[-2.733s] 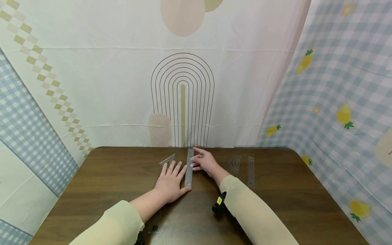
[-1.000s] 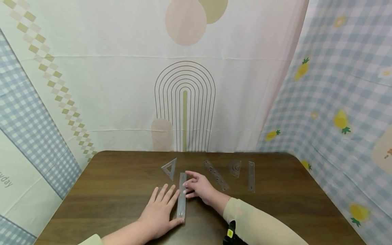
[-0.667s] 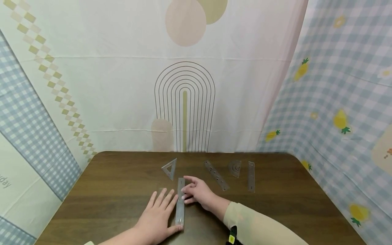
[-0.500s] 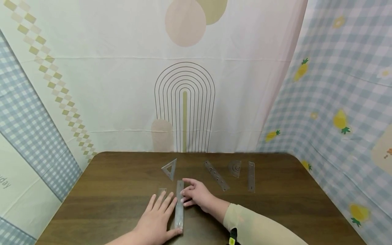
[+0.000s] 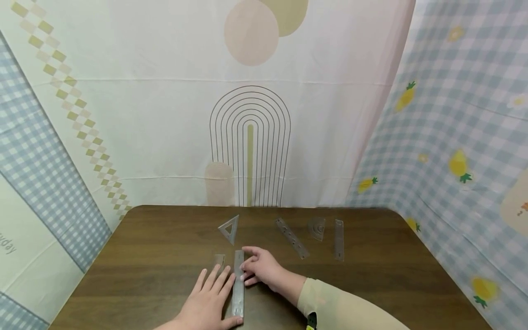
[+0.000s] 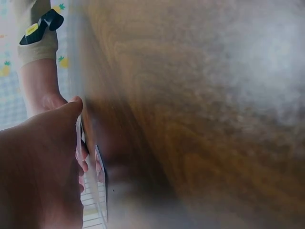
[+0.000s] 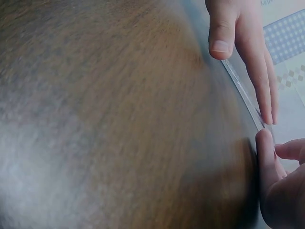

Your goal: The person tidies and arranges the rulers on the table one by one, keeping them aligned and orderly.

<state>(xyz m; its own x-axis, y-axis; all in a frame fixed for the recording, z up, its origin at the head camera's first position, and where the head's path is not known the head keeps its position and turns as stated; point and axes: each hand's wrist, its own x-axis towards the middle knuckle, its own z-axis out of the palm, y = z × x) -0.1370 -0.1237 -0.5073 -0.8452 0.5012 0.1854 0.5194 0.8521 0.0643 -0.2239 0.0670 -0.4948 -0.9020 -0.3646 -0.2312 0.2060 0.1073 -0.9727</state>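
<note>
With our left hand (image 5: 208,300) spread and right hand (image 5: 266,268) relaxed, we touch a ruler (image 5: 238,295) (a triangle (image 5: 235,228) lies beyond, near twelve o'clock).

Rulers (image 5: 238,293), set square (image 5: 234,230) and protractor (image 5: 316,228) look like smooth, clear plastic with a slight gloss; the wood-grained tabletop (image 5: 371,256) carries a soft sheen; creased wall hanging (image 5: 165,128) and sleeve (image 5: 338,302), matt cloth

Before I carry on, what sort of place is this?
Probably a small screened-off tabletop workspace indoors, though nothing names it: a dark wood-look table, with what looks like a printed white cloth behind it and a blue checked cloth hanging on the right.
</note>
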